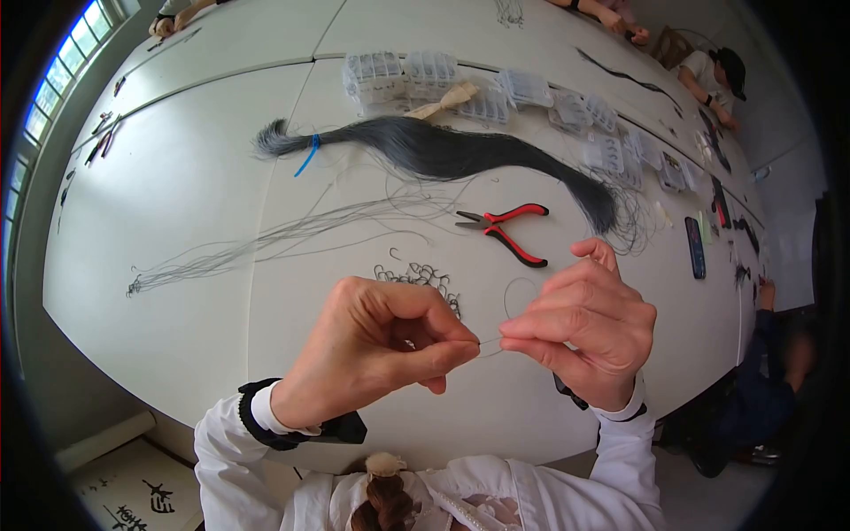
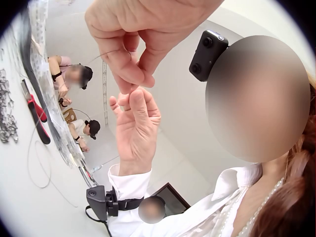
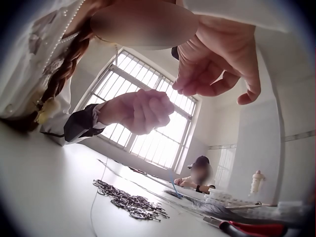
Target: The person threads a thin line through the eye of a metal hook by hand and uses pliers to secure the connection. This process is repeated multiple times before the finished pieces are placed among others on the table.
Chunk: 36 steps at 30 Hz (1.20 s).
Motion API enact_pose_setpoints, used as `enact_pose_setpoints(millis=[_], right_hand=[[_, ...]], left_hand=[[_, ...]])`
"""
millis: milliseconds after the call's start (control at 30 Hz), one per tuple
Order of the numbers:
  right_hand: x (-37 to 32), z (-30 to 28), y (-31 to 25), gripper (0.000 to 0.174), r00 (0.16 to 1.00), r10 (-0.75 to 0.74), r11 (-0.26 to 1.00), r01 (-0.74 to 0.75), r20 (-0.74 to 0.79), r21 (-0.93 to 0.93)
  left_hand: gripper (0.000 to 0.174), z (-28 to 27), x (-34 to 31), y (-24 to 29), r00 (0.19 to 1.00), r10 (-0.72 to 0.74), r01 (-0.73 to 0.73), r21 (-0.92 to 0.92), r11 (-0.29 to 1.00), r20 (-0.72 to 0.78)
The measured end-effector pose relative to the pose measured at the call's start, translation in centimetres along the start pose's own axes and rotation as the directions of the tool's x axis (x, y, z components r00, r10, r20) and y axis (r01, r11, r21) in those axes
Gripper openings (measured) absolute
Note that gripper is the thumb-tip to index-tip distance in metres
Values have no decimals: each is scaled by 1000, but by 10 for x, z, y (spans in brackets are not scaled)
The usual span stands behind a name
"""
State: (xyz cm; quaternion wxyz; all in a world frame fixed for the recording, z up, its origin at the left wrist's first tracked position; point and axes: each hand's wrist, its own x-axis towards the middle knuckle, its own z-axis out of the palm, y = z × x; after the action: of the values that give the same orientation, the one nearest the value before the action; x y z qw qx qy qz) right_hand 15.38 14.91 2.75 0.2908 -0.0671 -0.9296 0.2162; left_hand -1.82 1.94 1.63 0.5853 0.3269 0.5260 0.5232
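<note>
Both hands are raised above the near part of the table, fingertips close together. The left hand [image 1: 376, 345] pinches a thin dark line [image 1: 490, 343] between thumb and forefinger. On the other side the right hand [image 1: 589, 327] pinches the same line with thumb and forefinger, its little finger raised. A loop of line [image 1: 507, 296] curves up beside the right fingertips. In the left wrist view, line [image 2: 39, 183] also hangs in a loose loop. Whether a hook is between the fingers cannot be told. A pile of small dark hooks [image 1: 425, 279] lies beyond the left hand.
Red-handled pliers [image 1: 509, 232] lie beyond the hands. Farther back are a grey bundle of line [image 1: 425, 150] with a blue tie [image 1: 307, 156] and clear plastic boxes [image 1: 376, 75]. Loose strands [image 1: 292, 234] stretch leftward. A phone [image 1: 695, 248] is at the right. Other people sit around the table.
</note>
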Motion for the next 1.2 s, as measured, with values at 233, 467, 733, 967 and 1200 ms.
enact_pose_setpoints(millis=[233, 467, 733, 967, 1200], right_hand=[[-1, 0, 1, 19, 1000, -8, 1000, 8, 0, -8], [-1, 0, 5, 25, 999, -44, 999, 44, 7, 4], [3, -2, 4, 42, 998, 55, 994, -58, 41, 90], [2, 0, 2, 38, 998, 37, 996, -41, 50, 79], [0, 3, -7, 39, 722, 437, 498, -691, 536, 524]], left_hand=[[3, 0, 0, -1, 1000, 1, 0, -17, 1000, 10], [3, -1, 1, -1, 1000, 10, -10, 4, 1000, 14], [8, -2, 0, -3, 1000, 19, -18, 34, 999, -20], [6, 0, 0, -3, 997, 42, -39, 34, 999, -72], [6, -1, -5, -4, 973, 180, -205, -182, 962, -146]])
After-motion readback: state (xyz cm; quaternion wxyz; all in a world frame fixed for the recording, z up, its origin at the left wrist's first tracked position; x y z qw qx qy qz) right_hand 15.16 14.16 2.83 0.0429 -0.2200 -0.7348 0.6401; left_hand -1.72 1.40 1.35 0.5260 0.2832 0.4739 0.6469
